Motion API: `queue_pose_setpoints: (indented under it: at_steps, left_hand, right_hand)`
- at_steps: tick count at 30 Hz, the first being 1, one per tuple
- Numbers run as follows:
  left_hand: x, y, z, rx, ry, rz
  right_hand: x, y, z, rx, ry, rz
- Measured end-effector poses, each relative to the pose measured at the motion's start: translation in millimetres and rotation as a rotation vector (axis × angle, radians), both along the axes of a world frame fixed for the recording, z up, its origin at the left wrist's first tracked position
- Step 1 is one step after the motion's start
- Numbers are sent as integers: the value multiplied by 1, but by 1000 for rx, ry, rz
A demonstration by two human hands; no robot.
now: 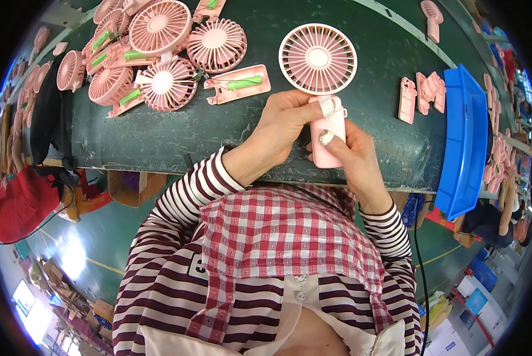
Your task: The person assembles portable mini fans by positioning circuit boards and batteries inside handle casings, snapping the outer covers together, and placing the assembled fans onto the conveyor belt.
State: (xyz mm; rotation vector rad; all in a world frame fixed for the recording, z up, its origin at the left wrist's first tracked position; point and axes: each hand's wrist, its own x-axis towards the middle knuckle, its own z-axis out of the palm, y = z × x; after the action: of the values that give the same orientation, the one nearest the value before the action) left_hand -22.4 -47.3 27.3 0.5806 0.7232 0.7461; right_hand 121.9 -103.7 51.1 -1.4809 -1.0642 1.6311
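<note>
Between my two hands is a pink handheld fan (328,142), its round slatted head pointing away from me over the green bench. My left hand (283,121) grips the top of its handle, the thumb lying across the neck below the head. Lower down, my right hand (355,151) wraps the handle from the right, thumb pressed on its front. Some fingers of both hands are hidden behind the handle. Left of the fan lies an open handle half (239,84) with a green battery and thin wires, joined to a fan head.
Several pink fan heads (159,24) with open handles and green batteries are heaped at the far left. Pink handle shells (407,101) lie at the right beside a blue plastic tray (464,142). Another fan (432,21) lies at the far right. People sit at both sides.
</note>
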Motion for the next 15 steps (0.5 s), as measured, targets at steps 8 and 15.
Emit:
queue_pose_setpoints:
  at_steps: [8,15]
  left_hand:
    - [1,0,-2,62,-82,48]
    - [2,2,-6,53,-231,36]
  right_hand:
    - [-4,1,1,65,-86,-47]
    - [-16,5,13,70,-210,-94]
